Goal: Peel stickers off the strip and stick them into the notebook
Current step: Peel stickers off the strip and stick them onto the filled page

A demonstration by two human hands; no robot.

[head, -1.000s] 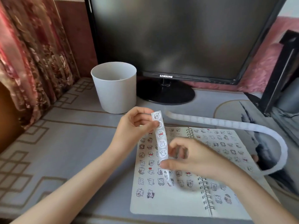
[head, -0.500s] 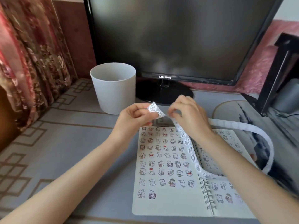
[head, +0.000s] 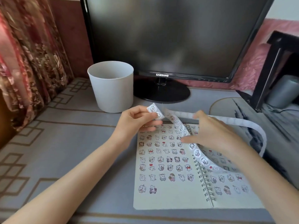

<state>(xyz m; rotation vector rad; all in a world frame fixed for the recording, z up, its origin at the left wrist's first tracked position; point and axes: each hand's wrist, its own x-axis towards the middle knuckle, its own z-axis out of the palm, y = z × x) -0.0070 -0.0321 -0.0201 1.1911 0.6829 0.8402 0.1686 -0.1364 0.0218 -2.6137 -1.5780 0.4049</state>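
Centrally, one spiral-bound notebook (head: 169, 199) lies open on the patterned grey table cover (head: 56, 143), showing two pages, both carrying rows of small cartoon stickers. The lowest row on the left page holds two stickers, and the row above it holds six.

One sticker strip (head: 196, 153) runs from 10 o'clock above the notebook down across the spiral binding. It then loops out toward 3 o'clock and back behind the right hand.

The left hand (head: 137, 122) is at 10 o'clock of the notebook. It pinches the strip's free end between thumb and curled fingers, and two stickers show on that end.

The right hand (head: 215, 136) is over the right page at 2 o'clock, with fingers straight and spread wide above the strip. It is blurred, so whether a fingertip touches the strip or carries a sticker cannot be told.

One white cup (head: 111, 88) stands at 11 o'clock of the notebook. One dark monitor (head: 169, 38) stands at 12 o'clock. One floral curtain (head: 24, 62) hangs at 9 o'clock.
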